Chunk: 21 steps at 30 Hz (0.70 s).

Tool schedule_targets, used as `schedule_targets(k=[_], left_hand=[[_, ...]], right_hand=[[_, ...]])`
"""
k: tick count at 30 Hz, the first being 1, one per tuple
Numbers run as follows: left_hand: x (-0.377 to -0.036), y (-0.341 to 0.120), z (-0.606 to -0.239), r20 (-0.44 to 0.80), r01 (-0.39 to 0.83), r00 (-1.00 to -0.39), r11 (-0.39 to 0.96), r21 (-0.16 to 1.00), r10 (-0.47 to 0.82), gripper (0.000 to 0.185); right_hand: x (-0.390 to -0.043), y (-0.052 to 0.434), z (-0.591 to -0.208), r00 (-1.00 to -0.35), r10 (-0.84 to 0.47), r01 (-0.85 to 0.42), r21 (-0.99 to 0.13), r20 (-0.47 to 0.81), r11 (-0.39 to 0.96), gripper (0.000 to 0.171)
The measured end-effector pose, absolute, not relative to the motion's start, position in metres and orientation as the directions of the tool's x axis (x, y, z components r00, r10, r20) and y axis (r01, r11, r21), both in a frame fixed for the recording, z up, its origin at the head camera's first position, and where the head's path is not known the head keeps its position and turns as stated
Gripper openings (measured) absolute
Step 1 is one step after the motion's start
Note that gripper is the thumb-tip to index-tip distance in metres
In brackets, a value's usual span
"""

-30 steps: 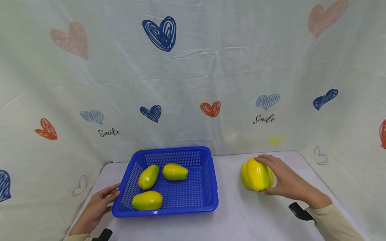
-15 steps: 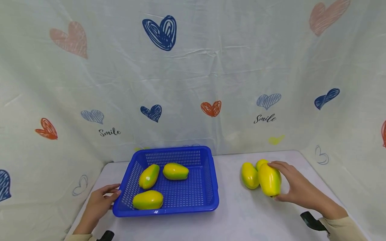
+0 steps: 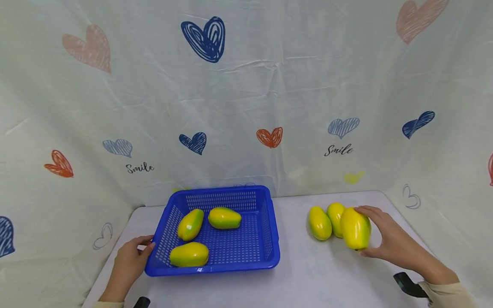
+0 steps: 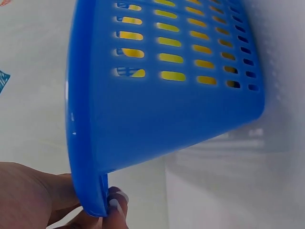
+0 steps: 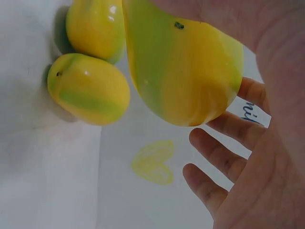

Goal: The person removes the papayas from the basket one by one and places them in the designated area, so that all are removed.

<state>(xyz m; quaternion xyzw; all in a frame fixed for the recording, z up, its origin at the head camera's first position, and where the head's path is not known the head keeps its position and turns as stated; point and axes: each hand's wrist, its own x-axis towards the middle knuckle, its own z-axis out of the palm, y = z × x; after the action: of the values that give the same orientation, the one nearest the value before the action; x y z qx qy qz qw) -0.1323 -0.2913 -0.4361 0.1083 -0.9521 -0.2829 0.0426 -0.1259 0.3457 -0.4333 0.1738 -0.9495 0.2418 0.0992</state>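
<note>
A person's right hand (image 3: 400, 246), at the lower right of the frame, holds a yellow-green fruit (image 3: 355, 229) between thumb and fingers, the grip spread as wide as its load. The right wrist view shows the fingers fanned; whether the fruit touches the white desk (image 3: 304, 273) cannot be told. To its left in the frame, an outer fruit (image 3: 319, 223) and an inner fruit (image 3: 335, 217) lie side by side on the desk, the inner one partly behind the one in hand. At the lower left, the left hand (image 3: 129, 263) pinches the rim of a blue basket (image 3: 246, 244), its grip narrow around the lip. Inside, toward the basket's left half, rest a left fruit (image 3: 190, 224), a back fruit (image 3: 224, 218) and a front fruit (image 3: 189, 254), set apart from one another. Heart-printed pale cloth (image 3: 239, 94) fills the upper frame.
</note>
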Motion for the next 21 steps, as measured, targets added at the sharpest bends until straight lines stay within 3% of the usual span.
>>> schedule_targets(k=[4, 7, 13, 21], left_hand=[[-0.133, -0.295, -0.435, 0.016, -0.154, -0.981, 0.82, 0.551, -0.195, 0.035], [-0.135, -0.302, -0.434, -0.056, -0.165, -0.984, 0.764, 0.624, -0.166, 0.038], [-0.141, -0.315, -0.436, -0.27, -0.325, -0.946, 0.563, 0.76, -0.181, 0.053], [-0.143, -0.318, -0.439, -0.322, -0.39, -0.921, 0.5, 0.774, -0.219, 0.058]], right_hand=[[-0.126, 0.35, -0.436, -0.923, -0.273, -0.369, -0.424, 0.271, 0.827, 0.114], [-0.126, 0.354, -0.438, -0.916, -0.272, -0.378, -0.406, 0.295, 0.832, 0.114], [-0.127, 0.361, -0.441, -0.912, -0.269, -0.383, -0.408, 0.31, 0.829, 0.115], [-0.128, 0.372, -0.441, -0.903, -0.265, -0.39, -0.39, 0.338, 0.834, 0.114]])
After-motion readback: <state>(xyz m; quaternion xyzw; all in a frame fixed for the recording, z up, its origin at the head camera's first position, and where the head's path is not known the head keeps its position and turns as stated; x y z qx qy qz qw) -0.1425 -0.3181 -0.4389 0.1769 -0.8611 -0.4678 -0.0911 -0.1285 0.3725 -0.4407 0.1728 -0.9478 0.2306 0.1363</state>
